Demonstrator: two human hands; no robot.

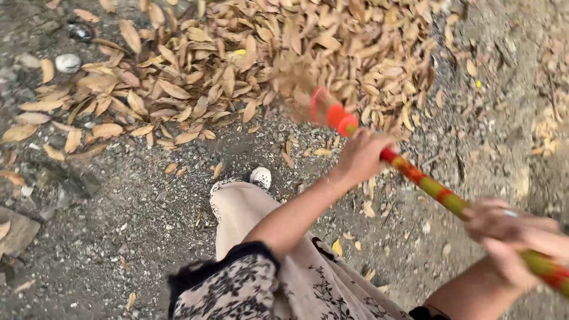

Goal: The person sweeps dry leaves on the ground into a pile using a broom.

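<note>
Nearest us, our right hand [504, 228] and, further down, our left hand [363, 155] both grip the red, green and yellow striped broom handle [435, 189]. Its blurred bristle head [296, 83] meets the heaped dry brown leaves [237, 59]; strays remain on the gravel ground [118, 225].

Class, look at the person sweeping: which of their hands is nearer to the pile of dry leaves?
The left hand. It grips the broom handle low down, just short of the pile of dry leaves. The right hand holds the handle higher up, farther back from the pile.
</note>
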